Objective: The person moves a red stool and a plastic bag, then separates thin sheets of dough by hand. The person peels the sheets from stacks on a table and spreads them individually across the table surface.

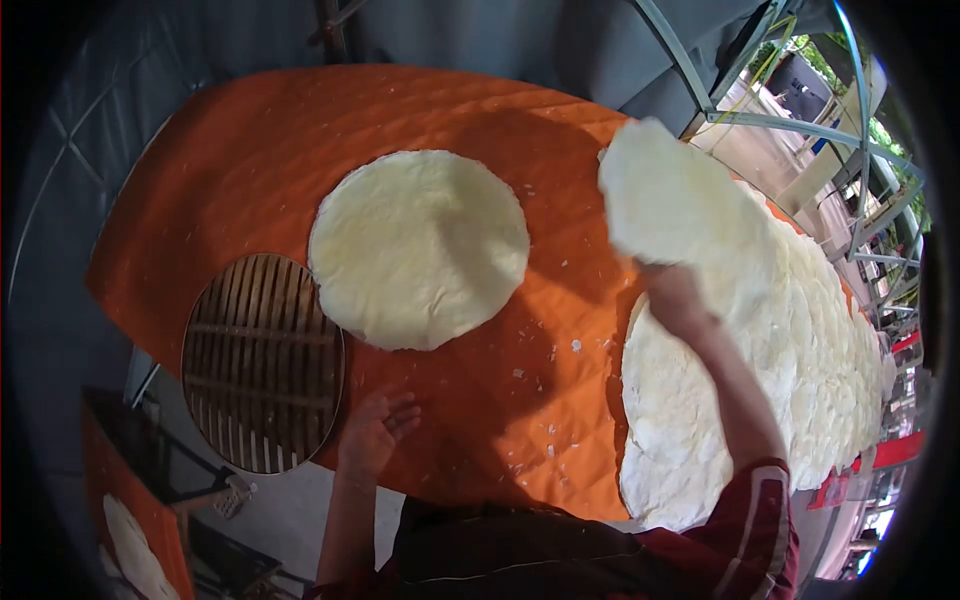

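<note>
My right hand (679, 298), smeared by motion, grips the near edge of a thin pale flatbread (670, 195). That flatbread is held up at the right, over the far left part of many overlapping flatbreads (730, 400). My left hand (375, 432) is open and empty, its fingers apart, above the orange cloth (480, 410) near the front edge. A single round flatbread (420, 250) lies flat on the cloth, beyond my left hand. To its lower left, touching or nearly so, is a round slatted wooden rack (264, 363).
White crumbs (576, 346) dot the cloth. A metal frame (770, 122) stands behind at the right, with grey sheeting (480, 40) along the far side. At the lower left is another orange surface (105, 470) with pale flatbreads (135, 548) on it.
</note>
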`<action>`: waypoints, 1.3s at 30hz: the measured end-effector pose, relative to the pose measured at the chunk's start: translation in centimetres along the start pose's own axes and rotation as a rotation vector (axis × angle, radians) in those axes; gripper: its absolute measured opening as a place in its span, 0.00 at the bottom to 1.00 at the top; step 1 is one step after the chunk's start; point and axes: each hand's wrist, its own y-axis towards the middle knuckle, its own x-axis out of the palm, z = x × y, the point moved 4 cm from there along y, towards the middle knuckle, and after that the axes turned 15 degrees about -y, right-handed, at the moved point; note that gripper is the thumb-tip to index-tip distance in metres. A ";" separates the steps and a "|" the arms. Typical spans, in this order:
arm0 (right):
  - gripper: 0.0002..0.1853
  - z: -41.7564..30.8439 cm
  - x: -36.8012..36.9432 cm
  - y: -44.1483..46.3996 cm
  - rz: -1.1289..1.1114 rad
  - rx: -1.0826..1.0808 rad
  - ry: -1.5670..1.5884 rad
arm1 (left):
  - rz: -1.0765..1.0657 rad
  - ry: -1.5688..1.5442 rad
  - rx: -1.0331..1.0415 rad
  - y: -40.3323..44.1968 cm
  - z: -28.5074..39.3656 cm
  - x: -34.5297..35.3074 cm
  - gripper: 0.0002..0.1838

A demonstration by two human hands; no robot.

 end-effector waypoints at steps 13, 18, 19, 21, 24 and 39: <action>0.11 -21.2 3.5 10.1 0.255 -0.576 0.170 | 0.073 -0.157 0.000 -5.5 -0.3 -3.2 0.17; 0.05 -22.5 -2.6 3.7 0.387 -0.701 0.177 | -0.155 -0.171 0.146 -4.6 0.5 -1.9 0.24; 0.06 -23.4 -4.7 2.0 0.067 -0.691 0.285 | -0.169 -0.147 0.191 -3.9 1.3 -0.1 0.25; 0.11 -24.1 -5.9 -0.7 -0.201 -0.732 0.383 | -0.172 -0.074 0.245 -2.3 1.9 1.4 0.28; 0.23 -24.5 -3.8 -2.9 -0.476 -0.659 0.683 | -0.134 0.091 0.288 -0.6 1.5 1.8 0.34; 0.37 -25.3 1.3 -3.2 -0.724 -0.307 1.683 | 0.024 0.166 0.292 0.5 0.8 0.7 0.36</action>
